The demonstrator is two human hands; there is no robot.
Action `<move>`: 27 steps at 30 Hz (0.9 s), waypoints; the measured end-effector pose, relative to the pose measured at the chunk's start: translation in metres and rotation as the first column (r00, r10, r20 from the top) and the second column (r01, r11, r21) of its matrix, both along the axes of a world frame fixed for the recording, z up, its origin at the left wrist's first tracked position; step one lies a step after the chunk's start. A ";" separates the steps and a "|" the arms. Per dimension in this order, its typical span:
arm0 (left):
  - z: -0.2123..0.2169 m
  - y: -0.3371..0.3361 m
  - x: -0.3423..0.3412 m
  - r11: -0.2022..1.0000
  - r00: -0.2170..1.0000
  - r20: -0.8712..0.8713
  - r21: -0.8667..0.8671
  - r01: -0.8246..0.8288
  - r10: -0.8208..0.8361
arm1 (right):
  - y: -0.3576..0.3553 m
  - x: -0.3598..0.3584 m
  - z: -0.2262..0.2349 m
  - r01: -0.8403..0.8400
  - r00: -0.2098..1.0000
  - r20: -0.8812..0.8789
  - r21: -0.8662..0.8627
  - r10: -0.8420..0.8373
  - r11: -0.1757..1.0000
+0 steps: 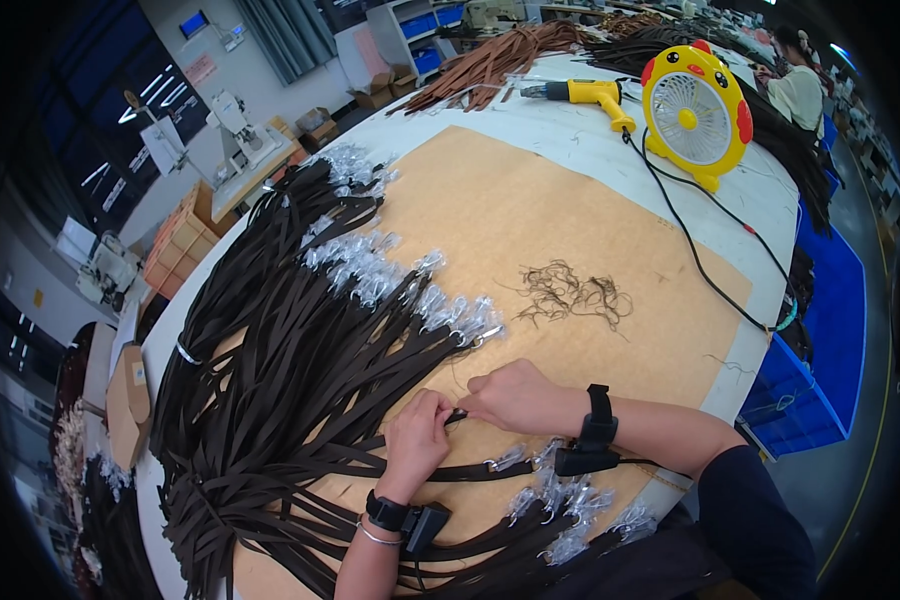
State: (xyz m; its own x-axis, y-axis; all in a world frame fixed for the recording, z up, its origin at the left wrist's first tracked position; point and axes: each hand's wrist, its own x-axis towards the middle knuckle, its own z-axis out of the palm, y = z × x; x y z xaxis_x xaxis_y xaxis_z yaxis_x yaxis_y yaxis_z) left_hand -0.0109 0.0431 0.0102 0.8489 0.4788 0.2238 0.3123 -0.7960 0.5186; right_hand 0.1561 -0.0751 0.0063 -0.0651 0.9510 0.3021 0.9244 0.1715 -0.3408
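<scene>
My left hand (pixel 417 440) is closed in a pinch on a dark brown strap (pixel 370 441), which runs off to the left under the fingers. Right beside it, my right hand (pixel 518 396) pinches the same strap where a short dark piece shows between the hands. Its fingertips are partly hidden. A fine thread seems to rise just above them. Beyond the hands lies a tangle of loose dark threads (pixel 574 296) on the tan board (pixel 490 200). A large bundle of straps (pixel 270 330) spreads on the left, their metal clasps (pixel 460 315) wrapped in clear plastic.
More plastic-wrapped clasps (pixel 565 500) lie close to my body. At the far right of the white table (pixel 560 145) stand a yellow chick-shaped fan (pixel 688 118) and a yellow heat gun (pixel 595 95) with cords. Brown straps (pixel 500 60) lie behind. A blue bin (pixel 795 395) sits beside the table; a person (pixel 800 85) works beyond.
</scene>
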 end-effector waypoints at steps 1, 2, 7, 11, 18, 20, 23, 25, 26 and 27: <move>0.000 0.001 0.000 1.000 1.000 0.005 0.002 0.008 -0.008 | -0.001 -0.001 0.000 0.002 1.000 0.000 0.001 -0.002 1.000; -0.001 0.001 -0.001 1.000 1.000 0.010 0.004 0.016 -0.016 | -0.001 -0.001 0.000 0.001 1.000 0.005 0.002 -0.001 1.000; -0.011 0.007 -0.002 0.990 0.997 0.078 -0.142 0.002 0.009 | -0.003 -0.002 -0.002 0.009 1.000 0.001 -0.022 -0.009 1.000; -0.013 0.012 -0.003 0.827 0.979 0.132 -0.560 -0.057 0.157 | -0.007 0.007 0.001 0.097 0.982 -0.158 -0.064 -0.106 0.993; 0.009 -0.011 0.001 0.800 0.981 0.173 -0.574 0.176 -0.091 | -0.022 0.017 0.021 0.256 0.857 -0.451 -0.045 -0.249 0.966; 0.012 -0.018 0.004 0.890 0.952 0.164 -0.343 0.300 -0.258 | -0.022 0.018 0.015 0.264 0.795 -0.548 -0.075 -0.261 0.962; 0.017 -0.013 0.000 0.923 0.963 0.147 -0.285 0.259 -0.225 | -0.019 0.013 0.002 0.267 0.750 -0.597 -0.121 -0.285 0.956; 0.019 -0.007 -0.002 0.943 0.972 0.148 -0.253 0.216 -0.182 | -0.019 0.007 -0.002 0.266 0.779 -0.552 -0.137 -0.297 0.954; 0.020 -0.005 -0.003 0.943 0.986 0.135 -0.305 0.133 -0.095 | -0.018 0.003 -0.002 0.241 0.821 -0.508 -0.106 -0.261 0.965; 0.021 -0.003 -0.003 0.933 0.993 0.118 -0.356 0.049 -0.007 | -0.016 0.001 -0.002 0.213 0.859 -0.460 -0.076 -0.224 0.974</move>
